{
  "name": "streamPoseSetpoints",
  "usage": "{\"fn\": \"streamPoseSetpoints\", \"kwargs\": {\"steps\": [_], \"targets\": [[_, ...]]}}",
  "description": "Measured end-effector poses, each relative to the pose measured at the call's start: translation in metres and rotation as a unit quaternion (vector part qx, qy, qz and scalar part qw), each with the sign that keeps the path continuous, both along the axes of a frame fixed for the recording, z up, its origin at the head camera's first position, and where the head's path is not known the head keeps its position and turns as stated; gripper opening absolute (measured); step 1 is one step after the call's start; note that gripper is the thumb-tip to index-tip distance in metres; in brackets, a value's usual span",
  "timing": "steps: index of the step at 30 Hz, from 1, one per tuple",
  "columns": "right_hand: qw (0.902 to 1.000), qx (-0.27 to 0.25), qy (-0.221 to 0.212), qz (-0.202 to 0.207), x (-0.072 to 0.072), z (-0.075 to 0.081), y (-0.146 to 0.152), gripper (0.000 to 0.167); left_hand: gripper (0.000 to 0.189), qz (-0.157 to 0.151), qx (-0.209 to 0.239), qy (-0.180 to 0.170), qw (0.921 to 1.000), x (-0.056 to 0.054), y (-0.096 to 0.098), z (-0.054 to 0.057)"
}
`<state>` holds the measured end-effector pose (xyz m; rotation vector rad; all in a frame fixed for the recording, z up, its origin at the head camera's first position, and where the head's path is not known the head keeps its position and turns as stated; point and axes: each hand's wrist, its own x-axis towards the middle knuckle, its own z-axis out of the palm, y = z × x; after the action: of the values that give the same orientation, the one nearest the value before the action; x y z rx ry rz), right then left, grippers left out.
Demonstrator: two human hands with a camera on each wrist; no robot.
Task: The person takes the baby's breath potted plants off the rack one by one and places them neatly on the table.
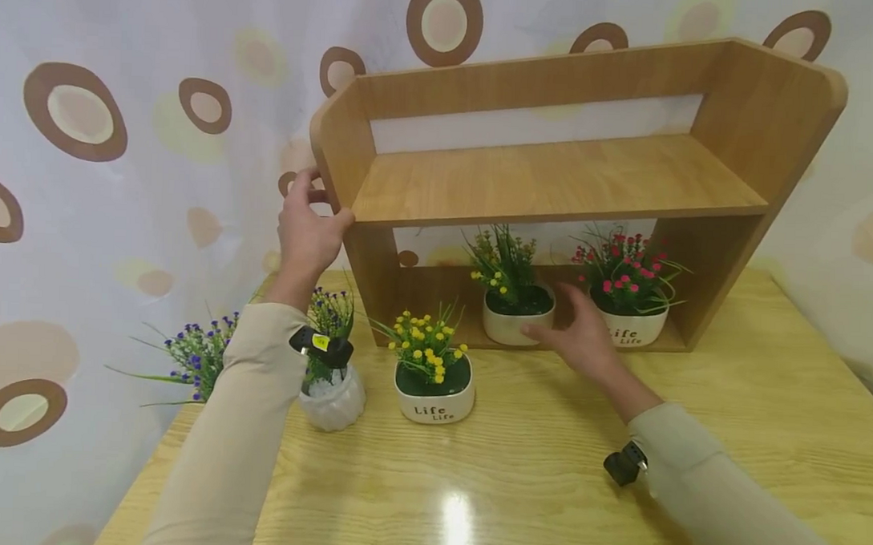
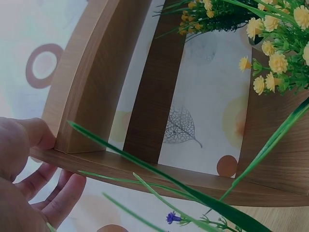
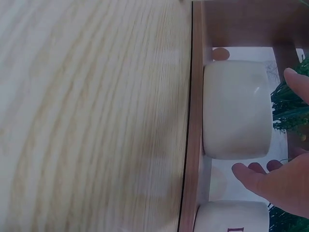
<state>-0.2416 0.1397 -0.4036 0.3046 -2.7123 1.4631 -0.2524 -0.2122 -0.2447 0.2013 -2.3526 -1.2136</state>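
Spotted backdrop (image 1: 148, 46), pale wooden surface (image 1: 531, 444), two-tier shelf (image 1: 541, 176).
Right hand (image 1: 589, 335) extended forward, fingers spread just beside the yellow-flowered white pot (image 1: 510, 329) on the lower tier, pink-flowered pot (image 1: 640, 324) farther right; left hand (image 1: 308, 229) raised, fingers gripping the shelf's left side.

A white pot (image 1: 514, 327) with yellow flowers (image 1: 503, 290) stands upright, low inside a wooden shelf (image 1: 548, 176).

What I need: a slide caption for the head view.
Left hand grips a two-tier brown wooden shelf; right hand beside a rounded white pot of yellow flowers standing inside.
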Motion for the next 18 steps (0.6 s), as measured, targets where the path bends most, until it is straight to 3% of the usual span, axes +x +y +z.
{"fn": "streamPoseSetpoints", "kwargs": {"steps": [9, 18], "targets": [[0.9988, -0.017, 0.042, 0.018, -0.018, -0.005, -0.008, 0.086, 0.061, -0.002, 0.009, -0.012, 0.9999, 0.000, -0.003, 0.004], [0.9965, -0.038, 0.070, 0.028, -0.029, -0.013, -0.015, 0.089, 0.061, -0.020, 0.030, -0.020, 0.9992, 0.001, -0.002, 0.003]]}}
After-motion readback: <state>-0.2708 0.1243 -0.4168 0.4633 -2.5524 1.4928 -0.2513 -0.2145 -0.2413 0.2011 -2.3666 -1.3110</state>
